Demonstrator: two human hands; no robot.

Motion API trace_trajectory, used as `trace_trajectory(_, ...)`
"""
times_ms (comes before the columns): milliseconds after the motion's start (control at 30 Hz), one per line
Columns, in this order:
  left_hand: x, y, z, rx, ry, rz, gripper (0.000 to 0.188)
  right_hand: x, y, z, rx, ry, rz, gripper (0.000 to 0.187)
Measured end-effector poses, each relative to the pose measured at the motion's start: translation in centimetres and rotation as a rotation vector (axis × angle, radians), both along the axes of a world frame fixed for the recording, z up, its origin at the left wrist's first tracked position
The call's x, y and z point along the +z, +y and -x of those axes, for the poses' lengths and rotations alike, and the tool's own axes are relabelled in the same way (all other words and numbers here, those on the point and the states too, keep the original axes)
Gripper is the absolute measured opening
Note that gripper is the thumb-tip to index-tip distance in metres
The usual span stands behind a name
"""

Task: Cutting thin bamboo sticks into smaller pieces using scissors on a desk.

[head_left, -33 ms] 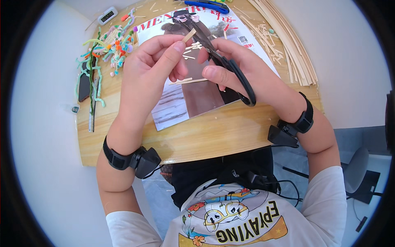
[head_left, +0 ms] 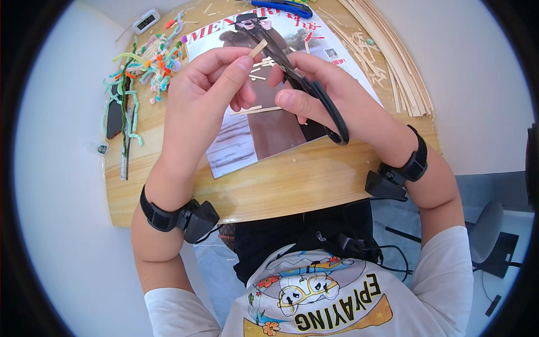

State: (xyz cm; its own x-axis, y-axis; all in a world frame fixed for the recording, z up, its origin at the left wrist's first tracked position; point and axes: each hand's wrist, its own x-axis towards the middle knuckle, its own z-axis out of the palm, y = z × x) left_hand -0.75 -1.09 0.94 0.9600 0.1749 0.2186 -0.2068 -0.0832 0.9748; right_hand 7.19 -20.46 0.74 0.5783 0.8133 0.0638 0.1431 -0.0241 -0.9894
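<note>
Between the thumb and fingers of my left hand (head_left: 210, 84) a short, thin wooden strip (head_left: 257, 49) is pinched, its free end pointing up and to the right. My right hand (head_left: 331, 92) holds a pair of black scissors (head_left: 304, 83), blades pointing away and to the left. The strip's tip lies beside the blades; whether they touch, I cannot tell. Both hands are over a magazine (head_left: 231, 150) on the wooden table (head_left: 269, 196). Small cut wooden pieces (head_left: 259, 71) lie on its cover, partly hidden by my fingers.
Fuzzy coloured pipe cleaners (head_left: 154, 62) are heaped at the left, near a dark flat object (head_left: 114, 121) and a ruler (head_left: 124, 165). A small digital clock (head_left: 146, 21) stands behind. A blue utility knife (head_left: 283, 8) lies at the back, long wooden strips (head_left: 407, 73) at the right.
</note>
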Motion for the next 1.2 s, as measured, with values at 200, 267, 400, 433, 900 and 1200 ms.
trace_trajectory(200,-0.01,0.05,-0.07,-0.044,0.034,-0.021,0.022,0.2,-0.1,-0.5,0.051,-0.022,-0.002,0.037)
trace_trajectory(267,0.02,0.15,-0.06,-0.05,0.034,-0.027,0.022,0.05,-0.09,-0.5,0.069,-0.029,0.0,0.041)
trace_trajectory(400,0.06,-0.03,-0.12,-0.051,0.032,-0.025,0.022,-0.18,-0.04,-0.46,0.06,-0.053,-0.014,0.042)
trace_trajectory(433,0.05,0.0,-0.11,-0.051,0.033,-0.025,0.022,-0.24,0.0,-0.47,0.056,-0.057,-0.011,0.042)
trace_trajectory(900,0.2,0.03,0.01,-0.053,0.045,-0.038,0.022,-0.22,0.06,-0.47,0.058,-0.051,-0.013,0.04)
trace_trajectory(1200,0.26,0.2,-0.14,-0.02,0.049,-0.063,0.021,0.43,-0.08,-0.44,0.013,-0.076,0.094,0.031)
